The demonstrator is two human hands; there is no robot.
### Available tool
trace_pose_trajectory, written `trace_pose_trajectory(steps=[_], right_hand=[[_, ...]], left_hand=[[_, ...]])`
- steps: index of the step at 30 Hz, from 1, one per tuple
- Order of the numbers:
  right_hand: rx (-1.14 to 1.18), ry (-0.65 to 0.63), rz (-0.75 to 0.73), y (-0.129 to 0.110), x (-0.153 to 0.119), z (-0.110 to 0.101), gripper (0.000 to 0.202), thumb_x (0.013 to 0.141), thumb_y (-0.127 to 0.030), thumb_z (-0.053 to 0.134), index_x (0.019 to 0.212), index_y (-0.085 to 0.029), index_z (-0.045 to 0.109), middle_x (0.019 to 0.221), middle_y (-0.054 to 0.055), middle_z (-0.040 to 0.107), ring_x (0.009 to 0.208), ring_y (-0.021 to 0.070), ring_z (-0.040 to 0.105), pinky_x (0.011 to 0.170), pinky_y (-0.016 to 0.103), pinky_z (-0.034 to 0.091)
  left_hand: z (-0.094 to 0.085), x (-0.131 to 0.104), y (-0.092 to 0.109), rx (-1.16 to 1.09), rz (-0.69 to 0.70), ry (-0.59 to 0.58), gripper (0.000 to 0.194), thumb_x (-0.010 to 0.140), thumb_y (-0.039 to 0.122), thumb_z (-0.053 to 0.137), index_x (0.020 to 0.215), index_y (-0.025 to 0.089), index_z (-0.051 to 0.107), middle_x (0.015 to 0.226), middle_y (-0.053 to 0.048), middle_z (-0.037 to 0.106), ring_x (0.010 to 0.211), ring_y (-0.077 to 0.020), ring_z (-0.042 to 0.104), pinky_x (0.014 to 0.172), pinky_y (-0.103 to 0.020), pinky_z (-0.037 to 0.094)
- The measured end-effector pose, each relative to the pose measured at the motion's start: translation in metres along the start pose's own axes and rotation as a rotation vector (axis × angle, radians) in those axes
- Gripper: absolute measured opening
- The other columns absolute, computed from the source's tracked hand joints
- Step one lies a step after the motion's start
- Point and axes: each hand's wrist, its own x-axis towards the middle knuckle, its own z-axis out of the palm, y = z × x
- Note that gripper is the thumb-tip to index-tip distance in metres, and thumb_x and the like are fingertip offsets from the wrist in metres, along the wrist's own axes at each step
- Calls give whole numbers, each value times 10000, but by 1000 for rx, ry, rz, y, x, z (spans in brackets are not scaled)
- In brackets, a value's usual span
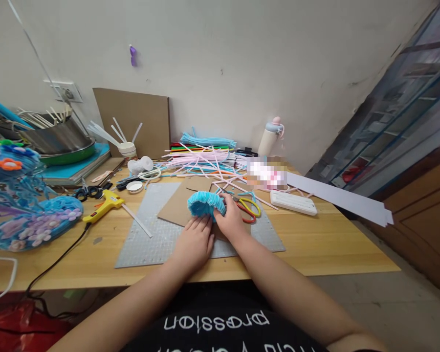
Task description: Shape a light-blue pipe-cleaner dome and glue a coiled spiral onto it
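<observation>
Right hand [230,218] curled onto blue fuzzy band [204,196] | left hand [194,242] part-open by its base, hold I can't tell | I'd press lightly, without crushing.

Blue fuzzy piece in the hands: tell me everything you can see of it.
The blue fuzzy piece looks made of pipe cleaners: a ribbed, light-blue curved band around a darker blue hollow that appears to face the wearer. It sits over brown cardboard. The right hand grips its right side; the left hand's fingers meet its lower edge. Its underside is hidden.
</observation>
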Motion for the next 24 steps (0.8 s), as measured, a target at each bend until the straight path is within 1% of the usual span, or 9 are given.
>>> trace_pose_trajectory(steps=[5,9,12,14,15,20,22,24], right_hand=[[4,-27,-41,-1,-2,0,398,746,-159,554,1139,-197,508,1119,106,605,1035,266,570,917,429,470],[-2,-49,-84,-5,-5,-2,398,756,-184,579,1147,-201,511,1132,110,575,1091,273,534,977,449,434],[22,-71,-125,-7,-7,-4,446,770,-203,595,1202,-208,484,1170,108,546,1127,262,516,1008,443,417],[71,-99,-149,-8,-8,-5,509,775,-203,604,1258,-216,447,1210,107,523,1137,250,516,1011,431,423],[100,-117,-158,-8,-9,-5,539,776,-205,610,1284,-219,428,1230,109,513,1142,246,517,1010,425,428],[184,-186,-216,-10,-13,-10,629,781,-276,660,1345,-236,384,1308,111,483,1219,250,483,1043,429,403],[207,-195,-259,-13,-13,-12,653,770,-325,689,1347,-243,395,1325,106,480,1240,254,466,1063,436,377],[246,-201,-259,-15,-12,-14,613,770,-357,692,1321,-253,443,1319,90,500,1242,252,463,1081,440,351]], left_hand=[[0,1,1,-15,-3,-30,460,910,231,421,1307,21,518,1366,-216,527,1284,-307,483,1127,-478,301],[-7,5,0,-35,-9,-19,394,884,214,441,1214,65,596,1279,-188,608,1202,-300,547,1092,-459,352],[-14,7,-2,-39,-18,-21,319,837,193,471,1077,104,660,1088,-167,697,1045,-305,623,974,-452,453],[-17,8,-3,-41,-14,-27,285,806,190,489,1011,119,674,993,-159,714,953,-307,645,885,-445,496],[-17,7,-2,-41,-9,-28,281,798,195,494,999,118,675,983,-161,713,937,-309,646,871,-445,500],[-15,1,6,-40,17,-14,327,819,243,487,1037,76,664,1046,-192,692,1015,-326,617,992,-473,421],[-14,1,8,-42,15,-11,336,817,253,494,1049,76,662,1051,-194,690,1019,-336,616,995,-486,414],[-14,2,8,-46,9,-10,357,821,283,506,1069,75,658,1063,-201,688,1021,-344,617,987,-494,420]])
